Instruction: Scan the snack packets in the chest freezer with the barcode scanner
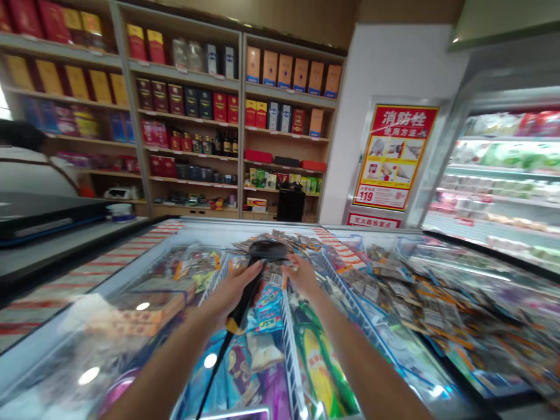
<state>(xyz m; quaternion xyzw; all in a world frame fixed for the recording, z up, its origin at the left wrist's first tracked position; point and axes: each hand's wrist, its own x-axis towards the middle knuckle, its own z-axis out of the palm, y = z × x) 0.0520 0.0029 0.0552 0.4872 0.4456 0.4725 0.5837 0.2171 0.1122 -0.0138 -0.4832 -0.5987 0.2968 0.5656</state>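
Observation:
My left hand (238,287) is wrapped round the handle of a black barcode scanner (268,249) with a yellow part at the bottom of its grip. A black cord (215,373) runs from the handle down toward me. My right hand (303,276) is just right of the scanner head, its fingers closed on the edge of a small grey-and-orange packet (275,270) below the head. Blur hides the exact fingertip contact. Both hands are above a glass-topped chest freezer, over a heap of similar packets (301,239) at its far end.
Blue bags (268,306) and yellow-green corn packs (317,359) lie in white wire baskets (289,350). More grey-and-orange packets (437,303) are spread over the glass at right. Boxed goods fill shelves (184,73) behind. A person (35,157) is at far left behind a counter.

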